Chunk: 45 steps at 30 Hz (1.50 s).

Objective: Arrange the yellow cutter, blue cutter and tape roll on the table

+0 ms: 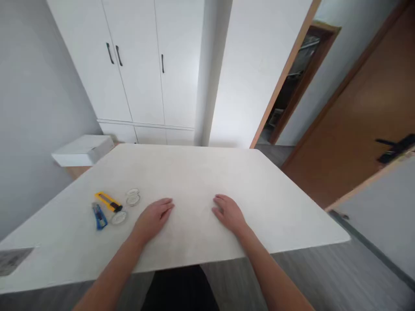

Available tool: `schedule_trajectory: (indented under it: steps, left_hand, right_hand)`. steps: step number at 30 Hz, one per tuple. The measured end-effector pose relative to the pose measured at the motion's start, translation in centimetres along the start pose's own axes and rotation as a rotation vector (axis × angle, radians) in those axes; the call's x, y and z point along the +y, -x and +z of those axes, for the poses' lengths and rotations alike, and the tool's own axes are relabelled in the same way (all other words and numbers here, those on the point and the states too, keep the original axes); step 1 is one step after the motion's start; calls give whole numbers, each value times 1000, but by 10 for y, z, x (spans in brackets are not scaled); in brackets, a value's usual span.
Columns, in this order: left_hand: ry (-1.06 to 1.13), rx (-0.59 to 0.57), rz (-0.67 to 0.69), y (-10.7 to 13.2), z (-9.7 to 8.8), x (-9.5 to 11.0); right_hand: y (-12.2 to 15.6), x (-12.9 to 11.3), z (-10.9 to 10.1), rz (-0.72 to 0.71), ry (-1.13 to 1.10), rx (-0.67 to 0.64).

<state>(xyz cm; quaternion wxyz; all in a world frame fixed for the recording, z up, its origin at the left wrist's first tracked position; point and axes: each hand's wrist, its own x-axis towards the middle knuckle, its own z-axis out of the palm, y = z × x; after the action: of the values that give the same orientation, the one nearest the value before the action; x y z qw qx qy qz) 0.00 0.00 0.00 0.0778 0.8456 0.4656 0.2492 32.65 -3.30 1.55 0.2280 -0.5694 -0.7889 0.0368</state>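
Note:
My left hand (154,219) rests on the white table, fingers stretched out and pointing inward, holding nothing. Across from it, my right hand (228,213) lies on the same surface with its fingers extended and the thumb a little apart. Left of my left hand are a yellow utility knife (108,201) and a shorter blue utility knife (99,216). Beside them sit a round clear-and-white piece (119,217) and another pair of small rounded pieces (132,197), too blurred to name. Neither hand touches any of these.
The white table (191,168) spans the view. At its near left corner is a grey patch (14,260). Behind stand a white wardrobe (136,77) and, at far left, a white box-like cabinet (84,149). A brown door (356,112) is at the right.

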Motion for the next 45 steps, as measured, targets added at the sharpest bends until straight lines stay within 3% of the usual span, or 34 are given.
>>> schedule_trajectory:
  steps: [45]
  left_hand:
    - [32, -5, -20, 0, 0, -2]
  right_hand:
    - [0, 2, 1, -4, 5, 8]
